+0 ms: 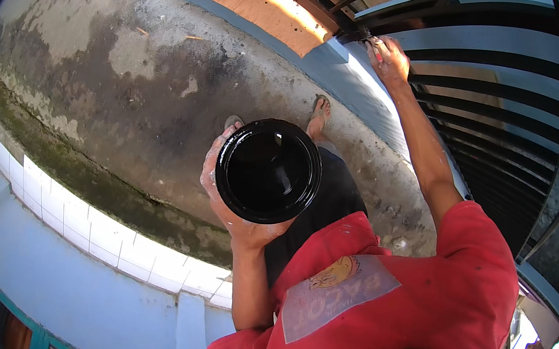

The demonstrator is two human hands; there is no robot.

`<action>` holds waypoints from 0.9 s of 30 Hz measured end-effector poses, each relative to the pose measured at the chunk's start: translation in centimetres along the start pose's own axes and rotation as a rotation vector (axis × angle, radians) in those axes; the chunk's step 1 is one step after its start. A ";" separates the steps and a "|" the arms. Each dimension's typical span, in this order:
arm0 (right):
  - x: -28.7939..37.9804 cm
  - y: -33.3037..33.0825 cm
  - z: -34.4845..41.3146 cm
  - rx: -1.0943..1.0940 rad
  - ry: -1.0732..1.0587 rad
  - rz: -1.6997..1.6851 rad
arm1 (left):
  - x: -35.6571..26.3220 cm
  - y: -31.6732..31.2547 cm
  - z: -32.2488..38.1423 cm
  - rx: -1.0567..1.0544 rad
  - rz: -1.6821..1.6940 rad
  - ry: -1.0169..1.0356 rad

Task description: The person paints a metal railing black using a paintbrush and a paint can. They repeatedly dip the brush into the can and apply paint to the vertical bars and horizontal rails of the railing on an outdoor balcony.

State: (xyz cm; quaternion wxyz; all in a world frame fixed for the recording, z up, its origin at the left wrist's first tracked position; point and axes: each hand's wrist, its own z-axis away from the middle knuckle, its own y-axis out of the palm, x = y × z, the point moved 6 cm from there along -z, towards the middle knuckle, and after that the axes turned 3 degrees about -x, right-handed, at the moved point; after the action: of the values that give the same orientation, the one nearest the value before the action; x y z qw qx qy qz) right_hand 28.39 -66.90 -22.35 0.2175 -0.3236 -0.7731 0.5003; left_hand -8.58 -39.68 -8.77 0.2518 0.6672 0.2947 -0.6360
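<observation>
My left hand [217, 182] is wrapped around the side and underside of a round can [317, 174] in front of my body. Glossy black paint [268, 170] fills the inside, and the rim is coated black too. Stretched out to the far right, my right hand [389, 60] is closed on what looks like a small paintbrush [368, 37], mostly hidden by the fingers. Its tip meets the end of a black bar of a metal railing [481, 14]. Pale and dark smears mark both hands.
Beneath me is a stained concrete walkway [141, 87], with a mossy gutter [99, 171] and a white-tiled ledge [85, 226] on the left. A blue wall [89, 295] stands beyond. Low blue masonry [346, 81] and an orange-brown slab [257, 8] lie near the railing.
</observation>
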 end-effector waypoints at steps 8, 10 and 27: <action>-0.1 3.8 3.7 0.176 -0.006 0.014 | -0.5 0.1 -0.5 -0.002 -0.086 0.080; -1.7 4.6 2.8 0.207 0.136 -0.026 | -0.7 -0.1 -0.6 0.014 -0.140 0.093; 0.5 -4.9 -1.1 -0.123 0.120 -0.017 | 1.4 -0.8 0.1 0.003 -0.096 0.046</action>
State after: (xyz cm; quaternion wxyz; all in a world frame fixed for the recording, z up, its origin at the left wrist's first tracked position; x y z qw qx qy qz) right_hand 27.33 -67.26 -17.37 0.2471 -0.3592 -0.7906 0.4300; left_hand -9.18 -39.11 -10.15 0.2130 0.6673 0.3311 -0.6323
